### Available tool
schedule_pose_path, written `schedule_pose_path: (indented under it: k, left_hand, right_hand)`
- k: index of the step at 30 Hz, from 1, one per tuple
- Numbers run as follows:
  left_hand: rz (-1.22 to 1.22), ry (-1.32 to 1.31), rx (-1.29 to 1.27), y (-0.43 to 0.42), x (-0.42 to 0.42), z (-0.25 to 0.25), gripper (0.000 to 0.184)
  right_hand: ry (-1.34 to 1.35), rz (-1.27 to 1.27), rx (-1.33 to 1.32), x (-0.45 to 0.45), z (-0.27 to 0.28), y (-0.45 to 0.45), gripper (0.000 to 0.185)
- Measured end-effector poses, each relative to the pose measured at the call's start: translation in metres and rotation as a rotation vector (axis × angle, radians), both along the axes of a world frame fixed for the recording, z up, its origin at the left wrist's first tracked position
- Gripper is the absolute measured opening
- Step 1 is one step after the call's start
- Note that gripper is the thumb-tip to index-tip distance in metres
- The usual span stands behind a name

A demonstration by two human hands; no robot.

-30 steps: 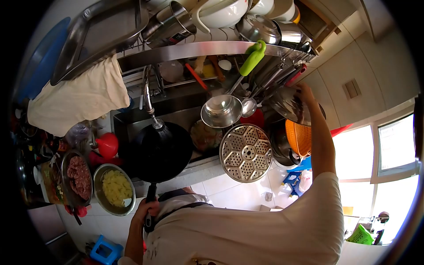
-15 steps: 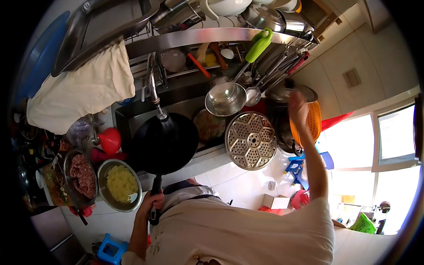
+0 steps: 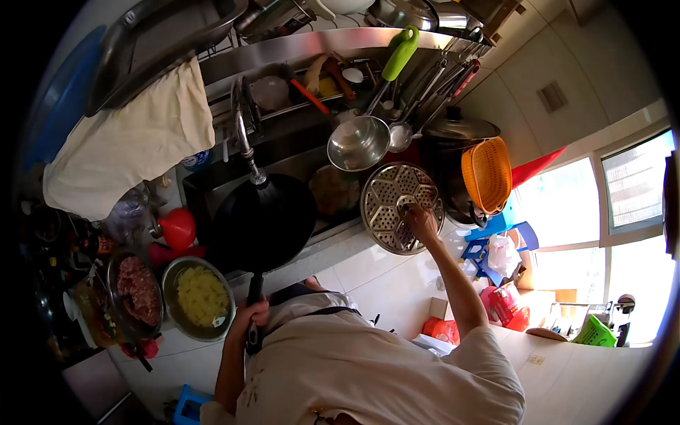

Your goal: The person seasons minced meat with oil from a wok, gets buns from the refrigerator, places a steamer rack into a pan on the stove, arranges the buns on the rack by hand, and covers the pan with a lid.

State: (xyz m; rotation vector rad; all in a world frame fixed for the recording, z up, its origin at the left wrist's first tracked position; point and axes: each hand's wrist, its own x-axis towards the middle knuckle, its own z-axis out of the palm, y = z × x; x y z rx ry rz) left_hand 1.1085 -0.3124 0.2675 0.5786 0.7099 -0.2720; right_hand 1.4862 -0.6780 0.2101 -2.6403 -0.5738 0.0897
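My left hand (image 3: 252, 316) is wrapped round the handle of a black wok (image 3: 263, 223). The wok sits over the sink, under the faucet (image 3: 244, 138), whose nozzle reaches to its far rim. My right hand (image 3: 421, 224) is closed at the middle of a round perforated steel steamer plate (image 3: 388, 205), with its fingertips at the centre. Just beyond the plate, a steel ladle pan (image 3: 358, 144) hangs by its green handle (image 3: 401, 55). To the right of the plate, an orange basket (image 3: 487, 176) stands beside a lidded pot (image 3: 462, 127).
On the left are a bowl of raw minced meat (image 3: 138, 290), a bowl of pale yellow pieces (image 3: 204, 297) and a red funnel (image 3: 178, 229). A cream cloth (image 3: 134, 145) hangs from the rack. Another bowl (image 3: 334, 190) lies in the sink (image 3: 205, 195).
My right hand has left the metal lid at the far right and come down to the steamer plate. The lid now rests on the pot. My left hand still holds the wok handle.
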Motion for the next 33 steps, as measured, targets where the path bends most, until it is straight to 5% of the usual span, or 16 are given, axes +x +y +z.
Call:
schedule_pose_path:
  k: [5,11,21,26,33]
  left_hand:
    - [-0.055,-0.03,0.056,0.0,-0.005,-0.005,0.017]
    - [-0.044,-0.023,0.049,-0.003,-0.009,-0.006,0.015]
    - [-0.035,-0.113,0.038,-0.009,-0.018,-0.015,0.016]
    - [0.012,-0.071,0.078,-0.018,-0.02,-0.021,0.019]
    - [0.061,-0.064,0.104,-0.03,-0.02,-0.025,0.017]
  right_hand:
    - [0.111,-0.035,-0.073,0.011,-0.011,0.014,0.028]
    - [0.18,0.007,-0.157,-0.011,0.043,0.037,0.031]
    - [0.196,0.56,-0.174,-0.102,0.108,0.166,0.033]
    - [0.323,0.916,0.033,-0.102,0.116,0.236,0.033]
    - [0.55,0.58,0.341,-0.133,0.029,0.385,0.044]
